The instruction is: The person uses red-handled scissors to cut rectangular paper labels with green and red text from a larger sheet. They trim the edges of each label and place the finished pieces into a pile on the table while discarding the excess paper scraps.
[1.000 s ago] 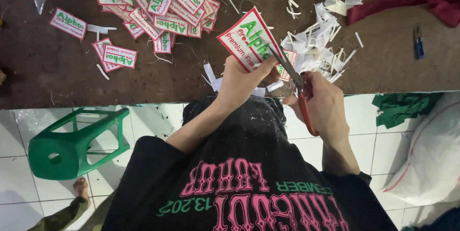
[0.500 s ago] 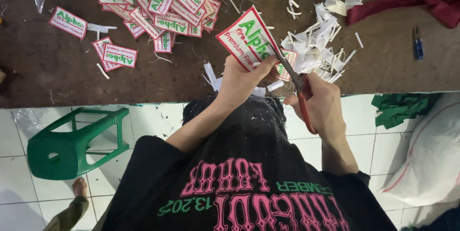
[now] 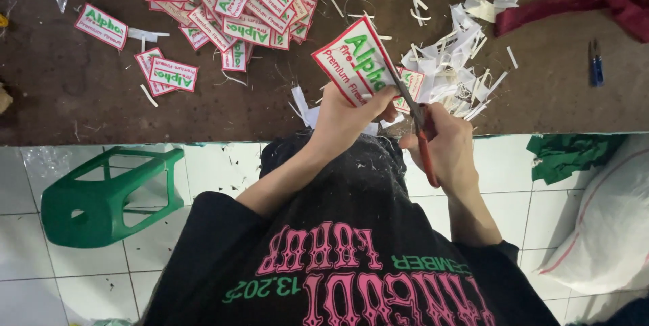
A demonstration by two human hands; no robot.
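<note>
Left hand (image 3: 348, 120) grips a red-bordered label sheet (image 3: 351, 69) by its lower edge, tilted above the brown worktop (image 3: 81, 103). Right hand (image 3: 446, 147) clenches red-handled scissors (image 3: 412, 113), blades against the sheet's right edge. White scraps (image 3: 449, 62) lie just beyond.

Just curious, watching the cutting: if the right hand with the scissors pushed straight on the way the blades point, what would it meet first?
Most likely the label held in the left hand: the scissors in the right hand already lie along its edge.
</note>
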